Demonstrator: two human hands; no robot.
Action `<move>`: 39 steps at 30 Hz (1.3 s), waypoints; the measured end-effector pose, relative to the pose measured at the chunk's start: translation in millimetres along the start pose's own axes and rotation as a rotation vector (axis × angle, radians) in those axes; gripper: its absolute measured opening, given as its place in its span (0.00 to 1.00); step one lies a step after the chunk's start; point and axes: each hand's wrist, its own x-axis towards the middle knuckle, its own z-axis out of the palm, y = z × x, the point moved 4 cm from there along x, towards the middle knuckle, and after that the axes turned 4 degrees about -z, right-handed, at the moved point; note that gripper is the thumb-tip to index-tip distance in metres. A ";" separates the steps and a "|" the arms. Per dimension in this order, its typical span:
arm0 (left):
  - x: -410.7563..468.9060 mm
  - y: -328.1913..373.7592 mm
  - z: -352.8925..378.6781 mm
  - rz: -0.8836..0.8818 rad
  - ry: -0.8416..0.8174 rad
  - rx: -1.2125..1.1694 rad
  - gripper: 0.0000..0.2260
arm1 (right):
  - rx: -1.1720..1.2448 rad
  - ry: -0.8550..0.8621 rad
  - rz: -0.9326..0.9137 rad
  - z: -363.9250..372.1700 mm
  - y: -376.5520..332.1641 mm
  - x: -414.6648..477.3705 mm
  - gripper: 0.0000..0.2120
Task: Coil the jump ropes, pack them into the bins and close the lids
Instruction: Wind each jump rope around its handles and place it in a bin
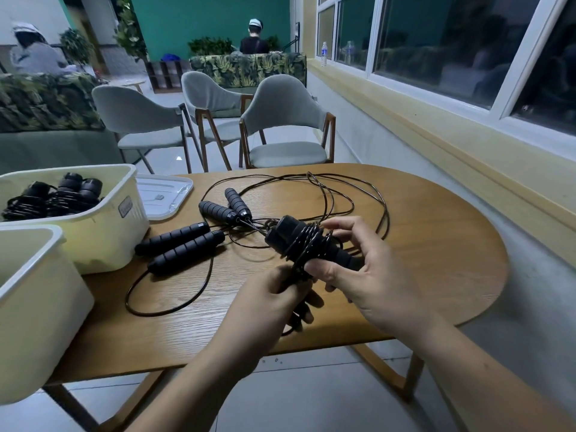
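My right hand [358,272] grips a pair of black foam jump rope handles [293,235] held together, with black cord wound several times around them. My left hand [274,297] pinches the loose cord just below the bundle. Two more jump ropes lie uncoiled on the wooden table [436,244]: one pair of handles [180,244] near the bins, another pair [227,207] behind it, their cords [343,194] looping across the tabletop. A cream bin [103,232] at the left holds several coiled ropes [53,198]. A second cream bin [37,307] stands nearer me.
A clear lid [165,194] lies flat on the table behind the far bin. Three grey chairs [286,126] stand beyond the table. A window sill and wall run along the right. Two people sit far back in the room.
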 end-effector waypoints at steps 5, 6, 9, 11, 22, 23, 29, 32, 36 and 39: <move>1.9 4.4 -12.5 -0.013 0.065 -0.172 0.06 | -0.113 0.057 -0.059 -4.3 4.5 1.9 0.25; 0.9 6.2 -13.7 -0.006 0.079 -0.190 0.05 | -0.112 0.066 -0.054 -4.5 3.9 2.3 0.24; -2.9 12.1 -15.0 0.039 0.143 -0.265 0.05 | -0.053 0.079 0.005 -3.0 5.4 2.7 0.24; -6.2 18.3 -15.2 0.091 0.174 -0.294 0.06 | 0.056 0.058 0.078 1.8 9.1 2.5 0.25; -10.9 29.0 -22.6 0.326 0.292 -0.097 0.04 | 0.286 -0.052 0.174 33.2 15.0 -2.3 0.20; -11.3 29.6 -23.3 0.336 0.311 -0.093 0.05 | 0.299 -0.065 0.173 35.8 14.8 -3.5 0.20; -10.6 31.6 -29.5 0.334 0.384 -0.094 0.09 | 0.373 -0.127 0.166 45.9 12.3 -8.0 0.17; -5.7 30.5 -35.5 0.322 0.411 -0.100 0.12 | 0.419 -0.160 0.167 50.3 8.4 -10.4 0.18; -3.5 33.4 -48.3 0.292 0.482 0.022 0.21 | 0.461 -0.194 0.161 52.9 1.6 -11.2 0.18; -1.4 38.6 -55.5 0.181 0.390 -0.030 0.29 | 0.496 -0.218 0.165 55.7 -6.9 -8.9 0.19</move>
